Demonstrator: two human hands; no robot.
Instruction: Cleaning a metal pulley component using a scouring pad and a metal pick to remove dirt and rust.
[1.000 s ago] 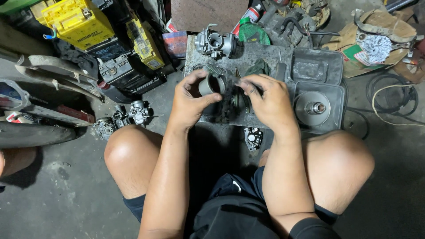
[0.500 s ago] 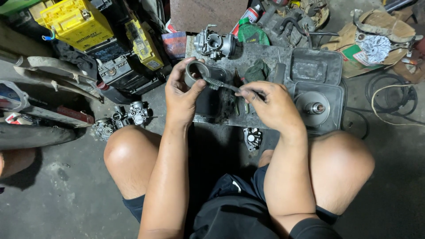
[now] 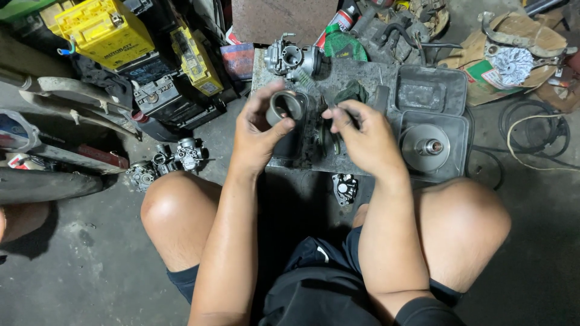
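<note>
We see the left hand (image 3: 258,134) holding a short grey metal ring-shaped sleeve (image 3: 285,107) pinched between thumb and fingers, raised just above the dark, grimy metal work plate (image 3: 362,75) that lies on the concrete floor between the knees. The sleeve's open bore faces up toward the camera and a little to the right, so its short axis runs roughly along our line of sight – we look straight into the hollow.

The right hand (image 3: 365,140) is curled narrow, fingertips gathered around something thin and dark (a slim tool or part, too small and shadowed for us to name). What exactly it grips we cannot tell; the fingers hide most of it.

Just beyond the sleeve sits a silver metal carburettor (image 3: 289,58) at the plate's far edge. To the right lies a black rectangular plastic tray (image 3: 454,152) holding a round grey metal pulley-like disc (image 3: 425,147). Near the right knee a small black-and-silver cover piece (image 3: 345,188) rests on the floor – apart from both hands. A yellow box-shaped battery (image 3: 103,30) stands far left, cut off by the frame's top edge.
</note>
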